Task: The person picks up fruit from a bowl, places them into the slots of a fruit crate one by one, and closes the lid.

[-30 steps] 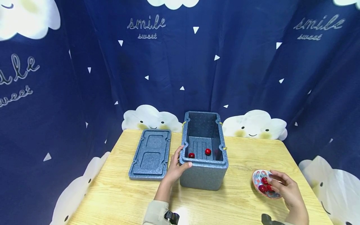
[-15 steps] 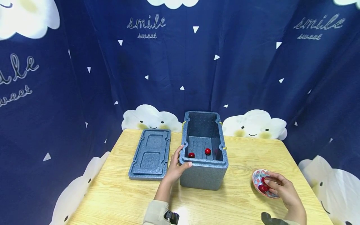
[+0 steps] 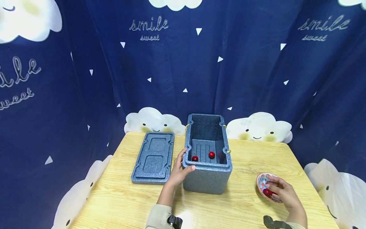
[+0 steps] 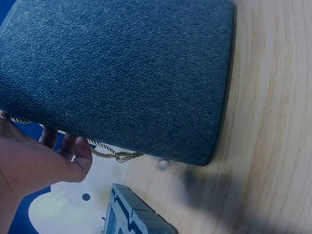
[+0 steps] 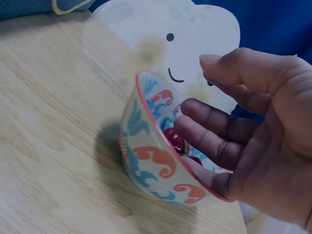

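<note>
A grey-blue foam cooler box [image 3: 206, 178] stands lidless on the table. My left hand [image 3: 178, 171] holds its near left corner, thumb by the front rim and fingers along the left side. In the left wrist view the fingers [image 4: 83, 151] meet the box's edge beside a yellow rope. Two cherries, one on the left [image 3: 194, 158] and one on the right [image 3: 211, 155], lie on the box's floor. My right hand [image 3: 281, 192] reaches into a patterned bowl [image 5: 156, 168]. Its fingers spread over cherries [image 5: 174, 139] there, with the thumb apart; they partly hide the contents.
The box's lid [image 3: 153, 159] lies flat on the wooden table [image 3: 114, 197], left of the box. A dark blue curtain [image 3: 177, 63] with clouds hangs close behind the table. The bowl stands near the table's right edge.
My right hand has shifted slightly left, further over the bowl, and covers more of the cherries. The left hand and the box keep their places.
</note>
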A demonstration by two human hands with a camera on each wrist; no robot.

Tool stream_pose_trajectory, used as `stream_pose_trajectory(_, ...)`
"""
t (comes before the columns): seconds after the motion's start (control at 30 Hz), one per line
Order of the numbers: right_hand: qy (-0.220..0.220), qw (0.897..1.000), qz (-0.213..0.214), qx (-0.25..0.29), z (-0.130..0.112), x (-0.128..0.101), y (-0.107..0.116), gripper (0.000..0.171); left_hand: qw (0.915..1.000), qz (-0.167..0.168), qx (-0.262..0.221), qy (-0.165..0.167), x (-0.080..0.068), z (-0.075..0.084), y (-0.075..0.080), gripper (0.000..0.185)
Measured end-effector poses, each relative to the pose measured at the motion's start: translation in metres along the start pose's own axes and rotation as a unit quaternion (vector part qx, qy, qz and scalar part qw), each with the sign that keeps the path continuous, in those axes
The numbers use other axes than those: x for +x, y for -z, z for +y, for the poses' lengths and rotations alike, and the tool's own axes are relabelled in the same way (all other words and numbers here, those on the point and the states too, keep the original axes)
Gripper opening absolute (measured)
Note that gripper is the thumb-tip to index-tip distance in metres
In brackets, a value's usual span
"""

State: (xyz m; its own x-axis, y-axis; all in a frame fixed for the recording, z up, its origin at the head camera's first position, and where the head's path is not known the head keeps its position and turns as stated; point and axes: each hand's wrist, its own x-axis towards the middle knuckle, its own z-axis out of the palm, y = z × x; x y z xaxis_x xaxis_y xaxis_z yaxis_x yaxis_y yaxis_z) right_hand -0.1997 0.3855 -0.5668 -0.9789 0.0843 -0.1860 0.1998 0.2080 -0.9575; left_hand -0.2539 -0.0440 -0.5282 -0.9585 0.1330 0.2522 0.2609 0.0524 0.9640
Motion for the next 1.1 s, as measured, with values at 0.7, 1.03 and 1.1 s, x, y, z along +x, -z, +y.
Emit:
stream_pose_trajectory(0.7,0.034,0.999,0.024,-0.015,0.0,0.018,-0.009,0.031,0.9992,-0.016,-0.011,0.036,-0.005,0.042,0.002,0.076)
stream_pose_trajectory(1.03,0.025,0.998,0.052,-0.007,0.026,0.032,-0.008,0.042,0.9992,-0.016,-0.006,0.036,0.002,0.012,0.003,0.079)
stream_pose_trajectory(1.1,0.025,0.998,0.06,-0.015,0.029,0.033,-0.009,0.04,0.9992,-0.014,-0.005,0.037,0.003,0.005,0.002,0.08)
